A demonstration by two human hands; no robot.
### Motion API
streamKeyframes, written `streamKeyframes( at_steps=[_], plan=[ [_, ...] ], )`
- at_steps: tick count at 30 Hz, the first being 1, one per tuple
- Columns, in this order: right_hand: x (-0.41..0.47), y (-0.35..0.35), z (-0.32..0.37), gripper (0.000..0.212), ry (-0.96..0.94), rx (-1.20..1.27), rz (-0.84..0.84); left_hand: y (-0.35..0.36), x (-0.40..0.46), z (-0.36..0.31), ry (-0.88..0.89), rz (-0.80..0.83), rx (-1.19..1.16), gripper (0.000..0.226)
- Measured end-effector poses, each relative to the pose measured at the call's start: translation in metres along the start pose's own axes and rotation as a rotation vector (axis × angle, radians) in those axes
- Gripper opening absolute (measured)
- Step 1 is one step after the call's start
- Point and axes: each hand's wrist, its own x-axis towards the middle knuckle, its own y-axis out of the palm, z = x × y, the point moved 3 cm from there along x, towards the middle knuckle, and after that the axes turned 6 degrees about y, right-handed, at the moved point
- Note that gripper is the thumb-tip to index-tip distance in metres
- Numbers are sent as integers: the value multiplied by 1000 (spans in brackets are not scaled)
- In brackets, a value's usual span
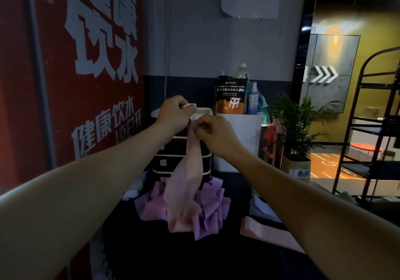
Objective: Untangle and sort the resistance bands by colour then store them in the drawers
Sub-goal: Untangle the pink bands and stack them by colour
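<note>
A pale pink resistance band (pixel 187 184) hangs down from both my hands to the dark table. My left hand (pixel 174 114) grips its top end, raised in front of the drawers. My right hand (pixel 213 131) pinches the same band just below and to the right. The band's lower end rests on a crumpled purple band (pixel 211 204) lying on the table. Another pale pink band (pixel 263 231) lies flat at the right of the table. A small black drawer unit with white trim (pixel 173 160) stands behind the bands, partly hidden by the hanging band.
A white box (pixel 242 137) with an orange-black powder pouch (pixel 230 97) and spray bottles stands right of the drawers. A potted plant (pixel 299 128) and a black metal rack (pixel 372 128) are further right. A red wall poster fills the left.
</note>
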Motion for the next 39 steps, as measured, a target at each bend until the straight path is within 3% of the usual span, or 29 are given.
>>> streamKeyframes(
  at_steps=[6,13,19,21,24,30,39],
  plan=[
    [2,-13,1,10,0,61,61,-7,-4,16,-70,64,-89,12],
    [-8,-30,-11,10,254,419,204,-3,-16,18,-182,286,-252,31],
    [-13,-39,-14,8,308,377,199,8,-32,6,-336,496,-467,46],
    [-13,-39,-13,9,307,362,171,16,-36,2,-309,566,-483,37],
    [-15,-38,-14,9,313,356,158,23,-38,1,-290,524,-496,17],
    [-23,-43,-19,11,319,374,208,27,-41,3,-362,473,-577,13],
    [-28,-53,-29,9,353,343,193,34,-43,-2,-339,399,-578,13]
  ],
)
